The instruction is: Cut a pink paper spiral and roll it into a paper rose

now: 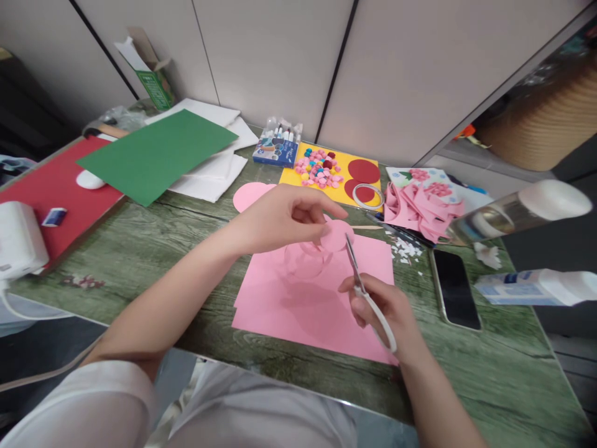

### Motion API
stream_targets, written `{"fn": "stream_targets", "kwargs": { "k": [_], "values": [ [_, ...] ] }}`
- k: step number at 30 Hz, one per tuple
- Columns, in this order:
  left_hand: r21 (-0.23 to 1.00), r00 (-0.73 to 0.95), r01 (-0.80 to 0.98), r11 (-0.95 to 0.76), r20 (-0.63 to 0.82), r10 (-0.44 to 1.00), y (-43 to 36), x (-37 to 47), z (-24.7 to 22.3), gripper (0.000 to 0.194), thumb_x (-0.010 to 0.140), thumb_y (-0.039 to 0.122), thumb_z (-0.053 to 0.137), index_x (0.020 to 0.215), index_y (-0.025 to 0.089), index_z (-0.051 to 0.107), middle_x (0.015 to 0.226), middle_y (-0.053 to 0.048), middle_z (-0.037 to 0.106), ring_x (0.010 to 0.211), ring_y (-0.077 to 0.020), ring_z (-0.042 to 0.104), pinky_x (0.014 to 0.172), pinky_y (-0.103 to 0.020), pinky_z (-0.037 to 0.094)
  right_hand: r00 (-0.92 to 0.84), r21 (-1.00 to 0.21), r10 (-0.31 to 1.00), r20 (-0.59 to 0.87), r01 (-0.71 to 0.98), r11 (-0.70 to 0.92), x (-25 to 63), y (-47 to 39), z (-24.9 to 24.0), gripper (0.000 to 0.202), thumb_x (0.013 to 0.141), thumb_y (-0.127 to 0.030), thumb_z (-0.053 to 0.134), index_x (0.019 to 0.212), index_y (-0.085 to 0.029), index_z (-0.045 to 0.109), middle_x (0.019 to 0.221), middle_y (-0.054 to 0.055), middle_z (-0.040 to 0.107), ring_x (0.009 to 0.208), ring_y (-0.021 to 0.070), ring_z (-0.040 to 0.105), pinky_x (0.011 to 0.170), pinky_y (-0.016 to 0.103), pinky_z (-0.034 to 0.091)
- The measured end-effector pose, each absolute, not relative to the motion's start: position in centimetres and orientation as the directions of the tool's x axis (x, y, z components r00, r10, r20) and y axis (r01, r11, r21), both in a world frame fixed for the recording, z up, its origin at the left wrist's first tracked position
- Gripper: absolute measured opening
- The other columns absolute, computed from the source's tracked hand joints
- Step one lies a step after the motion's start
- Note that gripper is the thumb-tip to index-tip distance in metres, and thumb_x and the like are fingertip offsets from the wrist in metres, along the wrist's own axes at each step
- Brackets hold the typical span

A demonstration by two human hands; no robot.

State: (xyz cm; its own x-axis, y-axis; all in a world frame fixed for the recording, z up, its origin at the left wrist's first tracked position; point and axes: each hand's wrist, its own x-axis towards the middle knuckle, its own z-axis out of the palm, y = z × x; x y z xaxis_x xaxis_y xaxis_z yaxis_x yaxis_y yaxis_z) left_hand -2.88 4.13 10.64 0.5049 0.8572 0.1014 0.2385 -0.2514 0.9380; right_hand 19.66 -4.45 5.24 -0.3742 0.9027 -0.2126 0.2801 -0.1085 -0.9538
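Left hand (pixel 298 214) pinched pink disc (pixel 336 238); right hand (pixel 380 302) gripped scissors (pixel 356 274), long axis slanting toward left hand, tips at disc's near-right edge.

Clock taken from centre of view. 10 o'clock: green sheet (pixel 158 155) overlapping white sheets (pixel 209 182); open green carton (pixel 157 90) behind, against wall panels. 9 o'clock: red sheet (pixel 79 202), white boxy device (pixel 21 233) with cable. 11 o'clock: blue marker pack (pixel 277 149). 1 o'clock: yellow sheet (pixel 340 152) under colourful pompoms (pixel 319 168). 2 o'clock: 2 dark-red discs (pixel 364 171), tape ring (pixel 355 198) overlapping lower 1. 3 o'clock: 2 white-topped bottles (pixel 527 246). Nearer 4: dark-screened phone (pixel 456 289).
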Motion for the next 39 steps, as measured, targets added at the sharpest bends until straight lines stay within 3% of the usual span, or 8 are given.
{"fn": "stream_targets", "kwargs": {
  "k": [10,14,25,31,39],
  "values": [
    [0.989,0.443,0.076,-0.127,0.08,0.893,3.5,-1.5,10.1,0.031,0.073,0.015,0.061,0.104,0.018,0.061,0.068,0.001,0.064,0.061,-0.0088,0.064,0.057,-0.017,0.05,-0.208,-0.964,0.969,-0.13,0.255,-0.074,19.2,-4.6,5.3,0.027,0.078,-0.045,0.059,0.085,-0.019,0.058,0.051,-0.006,0.04,0.044,0.0081,0.038,0.041,0.021,0.031],
    [0.989,0.467,0.06,-0.136,0.093,0.879,3.3,-1.4,10.1,0.028,0.073,0.014,0.06,0.1,0.017,0.063,0.068,0.001,0.064,0.061,-0.0087,0.063,0.057,-0.018,0.051,-0.261,-0.953,0.958,-0.117,0.302,-0.034,19.4,-4.5,5.2,0.03,0.079,-0.047,0.057,0.087,-0.018,0.058,0.053,-0.005,0.041,0.045,0.0088,0.038,0.043,0.023,0.03],
    [0.964,0.539,0.173,-0.202,0.078,0.839,3.5,-1.9,10.1,0.034,0.068,0.012,0.061,0.101,0.018,0.066,0.07,0.0,0.061,0.063,-0.0085,0.06,0.058,-0.019,0.05,-0.34,-0.945,0.934,-0.108,0.326,0.009,19.8,-4.3,5.3,0.031,0.081,-0.046,0.055,0.092,-0.018,0.058,0.06,-0.003,0.044,0.05,0.0108,0.042,0.049,0.025,0.032],
    [0.946,0.556,0.212,-0.245,0.09,0.826,3.6,-2.3,10.4,0.035,0.069,0.012,0.059,0.102,0.02,0.066,0.08,-0.002,0.063,0.065,-0.0076,0.058,0.057,-0.018,0.047,-0.333,-0.957,0.93,-0.152,0.284,-0.055,19.5,-4.5,5.3,0.035,0.079,-0.051,0.055,0.089,-0.017,0.059,0.056,-0.004,0.041,0.048,0.0103,0.039,0.046,0.024,0.028],
    [0.885,0.641,0.327,-0.332,0.05,0.766,3.9,-3.5,11.5,0.033,0.071,0.013,0.055,0.101,0.021,0.067,0.076,-0.001,0.063,0.066,-0.0076,0.056,0.059,-0.017,0.044,-0.437,-0.953,0.868,-0.235,0.278,-0.118,19.7,-4.3,5.7,0.037,0.078,-0.052,0.056,0.087,-0.017,0.059,0.056,-0.005,0.037,0.047,0.0085,0.036,0.044,0.022,0.027]
  ]
}}
